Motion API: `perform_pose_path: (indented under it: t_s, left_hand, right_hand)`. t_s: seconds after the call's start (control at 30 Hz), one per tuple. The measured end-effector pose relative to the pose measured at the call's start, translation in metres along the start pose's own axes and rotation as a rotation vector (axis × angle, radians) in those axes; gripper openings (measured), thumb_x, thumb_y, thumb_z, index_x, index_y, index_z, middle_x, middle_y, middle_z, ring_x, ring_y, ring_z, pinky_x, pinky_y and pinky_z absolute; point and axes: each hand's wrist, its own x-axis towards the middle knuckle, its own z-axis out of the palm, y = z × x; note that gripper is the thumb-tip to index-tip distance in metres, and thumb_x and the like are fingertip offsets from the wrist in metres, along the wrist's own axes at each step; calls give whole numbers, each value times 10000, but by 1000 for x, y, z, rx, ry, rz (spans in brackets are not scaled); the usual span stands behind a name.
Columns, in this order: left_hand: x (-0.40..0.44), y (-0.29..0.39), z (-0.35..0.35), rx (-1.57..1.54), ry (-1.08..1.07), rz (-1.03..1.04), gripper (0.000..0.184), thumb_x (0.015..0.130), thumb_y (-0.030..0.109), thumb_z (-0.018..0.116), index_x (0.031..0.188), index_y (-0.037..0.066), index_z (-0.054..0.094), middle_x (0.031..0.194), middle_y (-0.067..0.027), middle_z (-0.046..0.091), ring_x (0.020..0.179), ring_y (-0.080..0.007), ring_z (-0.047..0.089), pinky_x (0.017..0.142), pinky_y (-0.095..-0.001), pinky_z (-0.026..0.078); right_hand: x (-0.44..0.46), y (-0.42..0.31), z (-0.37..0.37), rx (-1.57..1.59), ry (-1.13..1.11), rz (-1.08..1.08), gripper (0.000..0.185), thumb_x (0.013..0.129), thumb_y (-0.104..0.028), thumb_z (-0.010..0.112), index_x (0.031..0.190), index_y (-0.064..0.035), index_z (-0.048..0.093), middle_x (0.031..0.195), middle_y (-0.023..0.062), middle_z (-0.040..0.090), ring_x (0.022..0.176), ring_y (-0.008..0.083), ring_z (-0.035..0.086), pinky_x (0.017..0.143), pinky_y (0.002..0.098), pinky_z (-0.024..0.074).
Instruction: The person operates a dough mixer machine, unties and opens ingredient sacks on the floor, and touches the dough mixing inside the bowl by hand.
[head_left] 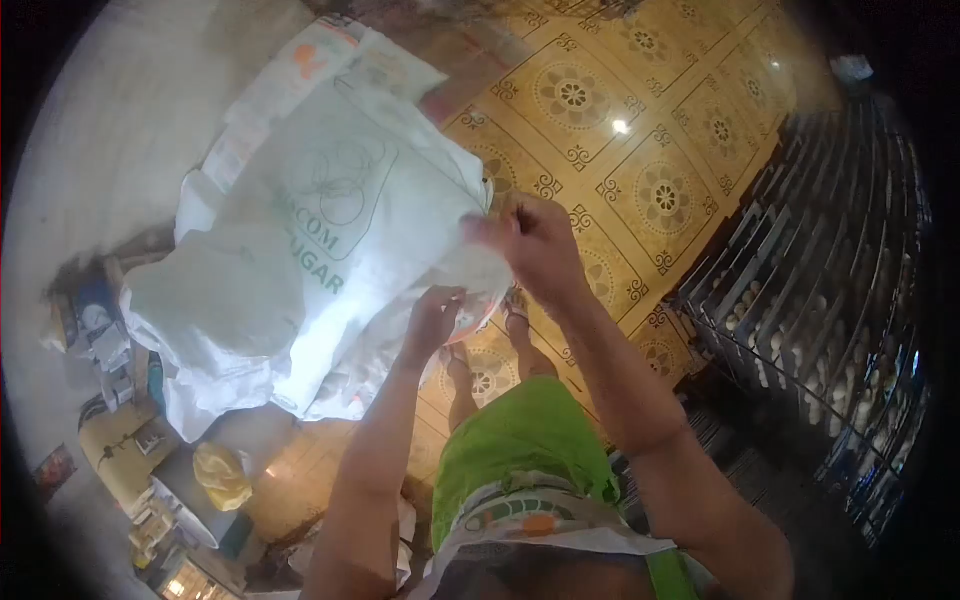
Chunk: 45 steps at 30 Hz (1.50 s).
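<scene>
A large white sack [370,190] with green print reading "SUGAR" stands in front of me, its top folded over to the left. My right hand [540,245] is raised at the sack's right edge, fingers curled closed and the thumb smeared by motion. Whatever it pinches, if anything, is too small to make out. Lower and closer to me, my left hand [433,322] is closed against the sack's near right edge, fingertips together. What lies between those fingertips is hidden. Just beyond them shows an orange-red curved rim [475,318].
More printed sacks [255,110] lie behind the white one. Dark metal racks [800,290] with rows of pale round pieces stand at right. A yellow bag [222,477] and a tan box [118,445] sit at lower left. Patterned yellow tiles [600,130] cover the floor.
</scene>
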Motion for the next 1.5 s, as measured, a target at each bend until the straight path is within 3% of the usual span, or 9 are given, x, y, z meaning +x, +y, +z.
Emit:
perform_pose_path:
  t_s: [0.2, 0.27, 0.63, 0.7, 1.2, 1.27, 1.33, 1.4, 1.5]
  left_hand:
    - [11, 10, 3, -35, -56, -22, 191, 840, 74, 567, 992, 12, 664, 981, -162, 660, 887, -284, 646, 806, -357, 498]
    - [12, 23, -3, -61, -107, -19, 191, 836, 51, 559, 995, 9, 657, 968, -160, 660, 883, -305, 640, 794, -363, 500]
    - [61, 23, 7, 269, -236, 493, 189, 821, 112, 549, 948, 58, 678, 819, -135, 605, 832, -350, 587, 763, -412, 471]
    - [61, 20, 7, 225, -231, 179, 149, 775, 145, 577, 866, 74, 671, 841, -131, 607, 845, -337, 588, 749, -423, 465]
    - [-60, -124, -82, 697, 82, -141, 87, 812, 126, 579, 803, 45, 609, 831, -121, 629, 739, -254, 612, 684, -349, 495]
    - [-87, -74, -99, -629, 443, -661, 103, 815, 127, 607, 866, 38, 612, 840, -88, 632, 741, -207, 612, 662, -302, 495]
    - [-108, -76, -114, -696, 437, -658, 177, 839, 177, 616, 951, 41, 598, 856, -86, 627, 739, -241, 613, 656, -324, 507]
    - [-128, -67, -129, 757, 158, 56, 242, 864, 267, 603, 1009, 73, 588, 893, -86, 628, 770, -250, 610, 642, -350, 516]
    - [-135, -20, -142, 886, 224, -294, 260, 886, 331, 570, 1013, 106, 601, 925, -83, 623, 816, -253, 601, 660, -368, 518]
  right_hand:
    - [8, 140, -36, -566, -111, 395, 483, 751, -459, 729, 801, 16, 659, 688, 127, 624, 625, 201, 610, 586, 340, 472]
    - [-7, 189, -36, -629, -149, 239, 490, 749, -447, 724, 824, 32, 649, 728, 156, 638, 671, 219, 617, 624, 366, 478]
    - [-16, 193, -36, -478, -111, 255, 301, 795, -280, 663, 883, 8, 655, 749, 147, 650, 696, 214, 631, 655, 336, 477]
    - [-14, 202, -37, -456, -104, 254, 291, 801, -273, 655, 880, 7, 655, 742, 144, 649, 693, 215, 630, 656, 338, 477]
    - [-11, 225, -48, -334, -62, 272, 269, 820, -243, 621, 828, 26, 635, 679, 118, 610, 674, 210, 609, 650, 349, 480]
    - [-6, 221, -43, -296, -75, 335, 258, 823, -236, 621, 835, 21, 640, 693, 116, 611, 681, 197, 606, 649, 334, 481]
    - [1, 227, -36, -298, 30, 142, 179, 836, -159, 637, 804, 17, 633, 701, 19, 600, 642, 88, 522, 593, 256, 428]
    - [7, 220, -34, -238, 48, 161, 172, 826, -156, 639, 812, 15, 639, 705, 13, 602, 632, 90, 517, 588, 259, 426]
    - [20, 227, -45, -178, 125, 119, 149, 794, -151, 650, 824, -6, 660, 714, 0, 602, 597, 80, 488, 552, 262, 415]
